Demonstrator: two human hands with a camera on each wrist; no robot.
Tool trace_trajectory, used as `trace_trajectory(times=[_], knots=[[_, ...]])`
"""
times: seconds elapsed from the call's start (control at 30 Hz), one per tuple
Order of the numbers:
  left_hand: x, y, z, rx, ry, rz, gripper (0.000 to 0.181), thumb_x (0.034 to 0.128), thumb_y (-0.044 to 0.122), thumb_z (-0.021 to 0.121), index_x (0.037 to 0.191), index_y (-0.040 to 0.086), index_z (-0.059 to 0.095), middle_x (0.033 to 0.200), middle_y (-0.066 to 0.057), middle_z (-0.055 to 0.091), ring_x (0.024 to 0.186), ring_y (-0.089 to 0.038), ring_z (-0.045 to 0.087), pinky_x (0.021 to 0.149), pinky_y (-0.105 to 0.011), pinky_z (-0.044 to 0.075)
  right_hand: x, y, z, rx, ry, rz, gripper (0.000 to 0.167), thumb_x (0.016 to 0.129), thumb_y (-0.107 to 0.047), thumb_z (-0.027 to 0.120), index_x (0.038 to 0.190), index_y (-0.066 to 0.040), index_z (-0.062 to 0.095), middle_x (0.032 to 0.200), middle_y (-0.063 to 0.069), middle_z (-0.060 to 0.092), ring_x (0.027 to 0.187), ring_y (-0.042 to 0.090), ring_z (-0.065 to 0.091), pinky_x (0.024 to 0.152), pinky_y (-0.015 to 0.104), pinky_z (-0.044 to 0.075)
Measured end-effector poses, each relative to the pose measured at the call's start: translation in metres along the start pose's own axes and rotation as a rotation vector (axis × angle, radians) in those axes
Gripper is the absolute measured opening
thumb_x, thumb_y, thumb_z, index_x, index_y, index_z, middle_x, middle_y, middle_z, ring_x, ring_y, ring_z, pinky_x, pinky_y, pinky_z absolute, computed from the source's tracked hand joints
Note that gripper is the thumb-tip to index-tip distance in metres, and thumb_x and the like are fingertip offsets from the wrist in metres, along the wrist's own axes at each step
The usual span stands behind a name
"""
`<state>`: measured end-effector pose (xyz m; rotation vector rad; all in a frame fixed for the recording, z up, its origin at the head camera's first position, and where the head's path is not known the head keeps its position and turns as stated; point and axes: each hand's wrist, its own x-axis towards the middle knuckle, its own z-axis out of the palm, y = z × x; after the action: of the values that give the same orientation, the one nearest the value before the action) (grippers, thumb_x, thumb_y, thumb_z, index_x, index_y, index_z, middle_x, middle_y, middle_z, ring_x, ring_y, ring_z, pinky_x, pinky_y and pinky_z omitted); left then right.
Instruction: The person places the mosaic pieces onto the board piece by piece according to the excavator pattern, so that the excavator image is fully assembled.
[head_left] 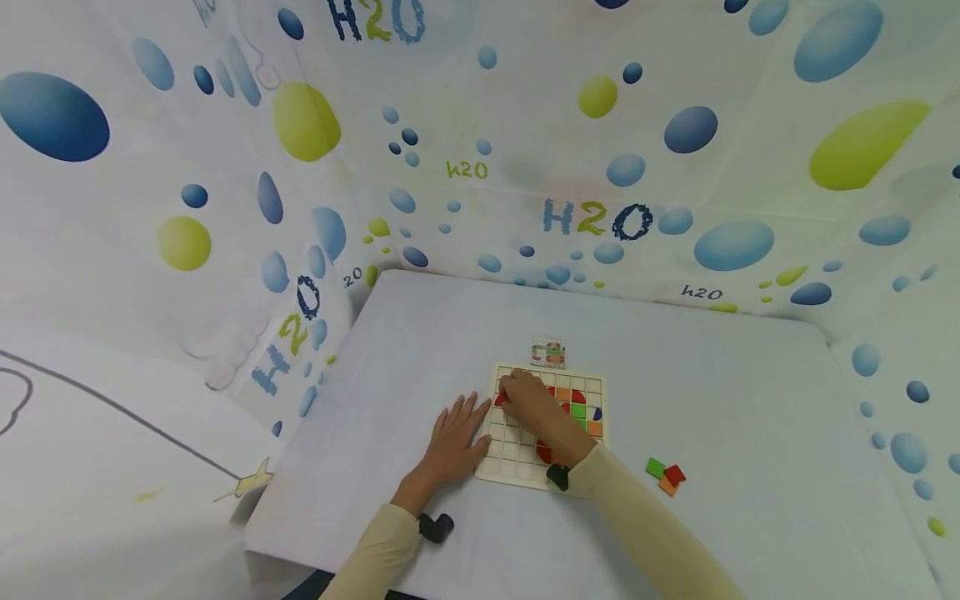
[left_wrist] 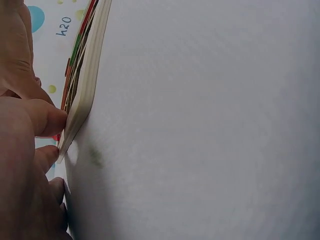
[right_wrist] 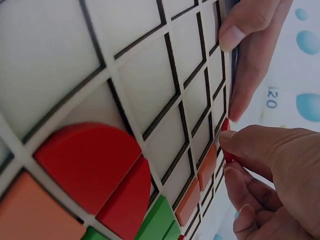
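A pale wooden grid board (head_left: 510, 450) lies on the white table, with red, orange, green and blue pieces set mostly in its right half. My right hand (head_left: 534, 406) reaches over the board to its upper left, and in the right wrist view its thumb and fingertips pinch a small red piece (right_wrist: 225, 146) at the grid. Whether that piece is seated in a cell is hidden by the fingers. My left hand (head_left: 453, 442) rests on the table with spread fingers, its fingertips touching the board's left edge (left_wrist: 89, 90). A red quarter-round piece (right_wrist: 92, 162) sits in the grid.
A small printed pattern card (head_left: 549, 352) lies just beyond the board's far edge. To the right of the board, loose green (head_left: 656, 467), red (head_left: 675, 475) and orange pieces (head_left: 668, 487) lie together. Patterned fabric walls (head_left: 510, 183) stand behind the table.
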<state>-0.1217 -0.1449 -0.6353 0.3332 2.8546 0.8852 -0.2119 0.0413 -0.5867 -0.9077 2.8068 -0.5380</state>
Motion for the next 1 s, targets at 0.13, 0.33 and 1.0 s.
trace_trajectory(times=[0.13, 0.33, 1.0], knots=[[0.000, 0.001, -0.001, -0.010, 0.007, 0.016, 0.063, 0.1062, 0.032, 0.052, 0.166, 0.016, 0.037, 0.175, -0.012, 0.025, 0.163, -0.038, 0.016, 0.127, -0.065, 0.013, -0.001, -0.002, 0.002, -0.004, -0.003, 0.005, 0.013, 0.099, -0.013, 0.075, 0.108, -0.005, 0.071, 0.104, 0.011, 0.066, 0.095, 0.026, 0.063, 0.089, 0.042, 0.056], [0.000, -0.001, 0.000, 0.005, 0.003, 0.010, 0.063, 0.1061, 0.032, 0.052, 0.166, 0.016, 0.037, 0.175, -0.013, 0.026, 0.163, -0.038, 0.017, 0.127, -0.065, 0.014, -0.003, -0.003, 0.003, 0.010, 0.013, -0.016, 0.011, 0.099, -0.012, 0.074, 0.107, -0.005, 0.073, 0.104, 0.010, 0.068, 0.098, 0.028, 0.065, 0.090, 0.044, 0.057], [0.001, -0.004, 0.002, 0.009, 0.009, 0.013, 0.064, 0.1058, 0.032, 0.052, 0.165, 0.016, 0.037, 0.174, -0.013, 0.026, 0.162, -0.039, 0.017, 0.126, -0.066, 0.014, -0.004, 0.003, 0.012, -0.001, 0.068, -0.057, 0.007, 0.101, -0.010, 0.072, 0.104, -0.009, 0.077, 0.104, 0.005, 0.070, 0.100, 0.024, 0.065, 0.094, 0.044, 0.056]])
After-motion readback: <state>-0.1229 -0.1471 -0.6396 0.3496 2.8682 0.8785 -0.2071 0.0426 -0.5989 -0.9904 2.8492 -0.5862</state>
